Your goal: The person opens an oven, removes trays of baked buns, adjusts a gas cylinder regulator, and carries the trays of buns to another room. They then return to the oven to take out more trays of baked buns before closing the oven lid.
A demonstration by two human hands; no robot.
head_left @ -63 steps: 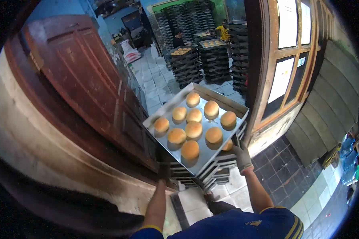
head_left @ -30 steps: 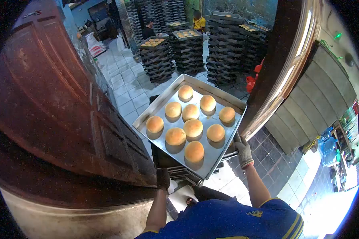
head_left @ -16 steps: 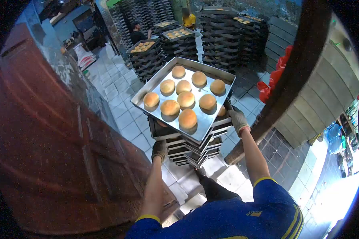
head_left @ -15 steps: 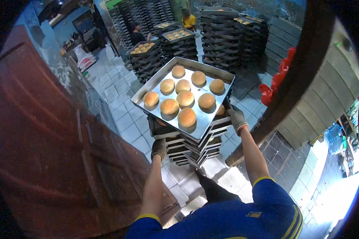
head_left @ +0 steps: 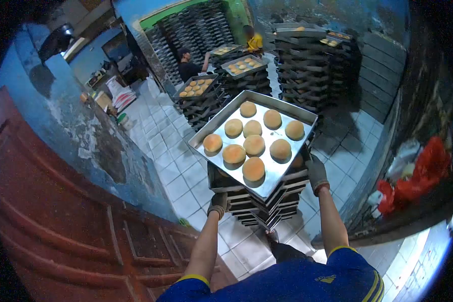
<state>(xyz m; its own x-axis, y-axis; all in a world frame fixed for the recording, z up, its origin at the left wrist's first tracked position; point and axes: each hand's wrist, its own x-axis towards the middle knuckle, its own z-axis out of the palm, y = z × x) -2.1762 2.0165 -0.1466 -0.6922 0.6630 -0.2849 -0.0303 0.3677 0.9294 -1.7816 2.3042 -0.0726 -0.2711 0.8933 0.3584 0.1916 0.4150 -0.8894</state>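
A tall stack of metal trays (head_left: pixel 259 201) stands in front of me, the trays crossed over one another. Several round golden buns lie on the top tray (head_left: pixel 272 135). My left hand (head_left: pixel 219 202), in a dark glove, is closed on the stack's left side, below the top tray. My right hand (head_left: pixel 317 173), also gloved, grips the stack's right side a little higher. The fingers of both hands are partly hidden by the tray edges.
A red-brown door (head_left: pixel 60 201) is at the left. Further stacks of trays (head_left: pixel 302 70) stand ahead, some with buns. Near them are a person in dark clothes (head_left: pixel 189 68) and one in yellow (head_left: pixel 255 43). Red plastic bags (head_left: pixel 423 171) hang at the right wall.
The view has moved forward through the doorway with the stack. The door frame has slipped to the right edge, and the red bags look nearer. Both hands keep their hold.
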